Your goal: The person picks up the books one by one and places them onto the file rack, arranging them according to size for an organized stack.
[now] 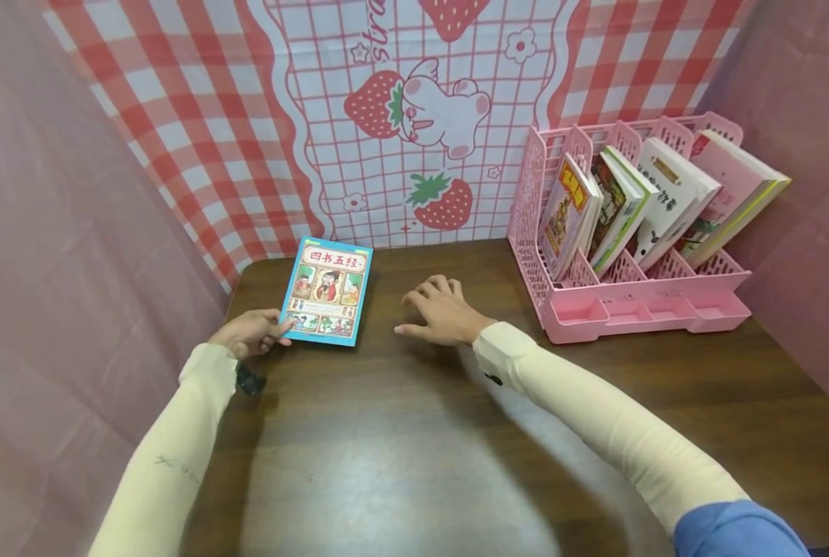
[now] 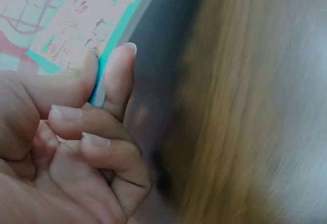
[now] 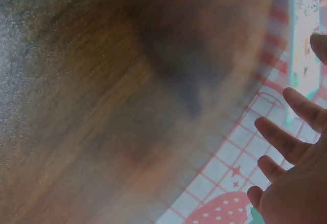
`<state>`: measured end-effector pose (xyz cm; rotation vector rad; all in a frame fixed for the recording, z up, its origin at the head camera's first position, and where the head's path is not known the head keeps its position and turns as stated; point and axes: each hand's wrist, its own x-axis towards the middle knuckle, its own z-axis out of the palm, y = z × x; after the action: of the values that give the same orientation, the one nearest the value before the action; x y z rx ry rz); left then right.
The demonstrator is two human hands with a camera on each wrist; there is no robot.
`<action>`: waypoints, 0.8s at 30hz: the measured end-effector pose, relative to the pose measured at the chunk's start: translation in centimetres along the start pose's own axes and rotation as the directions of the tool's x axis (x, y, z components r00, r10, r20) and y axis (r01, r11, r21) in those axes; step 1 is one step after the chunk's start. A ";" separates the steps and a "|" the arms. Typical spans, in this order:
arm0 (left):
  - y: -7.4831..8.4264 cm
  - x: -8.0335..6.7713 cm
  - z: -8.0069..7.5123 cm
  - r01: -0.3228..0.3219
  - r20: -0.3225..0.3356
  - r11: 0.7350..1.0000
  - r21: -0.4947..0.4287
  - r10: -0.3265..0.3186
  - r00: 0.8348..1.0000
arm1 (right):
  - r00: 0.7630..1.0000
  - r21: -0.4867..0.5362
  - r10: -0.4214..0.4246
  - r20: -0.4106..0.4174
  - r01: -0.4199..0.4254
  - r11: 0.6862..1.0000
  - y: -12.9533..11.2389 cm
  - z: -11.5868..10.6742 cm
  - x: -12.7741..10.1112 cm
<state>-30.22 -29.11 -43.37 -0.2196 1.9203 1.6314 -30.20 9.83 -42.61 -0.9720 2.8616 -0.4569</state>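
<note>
A thin blue-bordered picture book (image 1: pixel 327 290) with red Chinese characters on its cover is at the left back of the table. My left hand (image 1: pixel 252 333) pinches its lower left corner between thumb and forefinger. In the left wrist view, the book (image 2: pixel 94 25) sits between the thumb and forefinger (image 2: pixel 120 76), while the other fingers curl toward the palm. To the right of the book, my right hand (image 1: pixel 445 312) is over the table with its fingers spread, holding nothing. The right wrist view shows those fingers (image 3: pixel 286 140) apart from the book (image 3: pixel 305 45).
A pink desktop book rack (image 1: pixel 651 321) stands at the right back, with several books (image 1: pixel 675 197) leaning in its slots. Behind the brown wooden table (image 1: pixel 358 449) hangs a red-and-white strawberry cloth (image 1: pixel 414 100). Pink curtains (image 1: pixel 73 271) close off both sides.
</note>
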 end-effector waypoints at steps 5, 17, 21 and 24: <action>-0.1 0.0 1.4 -0.073 0.052 0.996 -0.060 0.076 0.996 | 0.999 0.039 0.024 -0.035 -0.023 0.999 -0.1 -0.1 0.6; -0.6 1.4 5.5 -0.247 0.187 0.969 -0.013 0.245 0.951 | 0.999 0.464 -0.026 -0.039 0.041 0.885 -1.3 -0.8 0.8; -0.3 1.6 6.2 -0.248 0.119 0.965 0.080 0.238 0.964 | 0.999 0.499 -0.018 -0.037 0.035 0.866 -0.8 -1.2 0.6; 0.0 1.9 6.8 -0.244 0.092 0.952 0.187 0.230 0.969 | 0.996 0.454 -0.025 -0.081 0.059 0.889 -0.4 -1.4 0.4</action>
<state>-29.51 -22.26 -44.80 0.1523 2.1029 1.5588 -30.48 9.63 -41.13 -0.9378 2.5989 -1.1286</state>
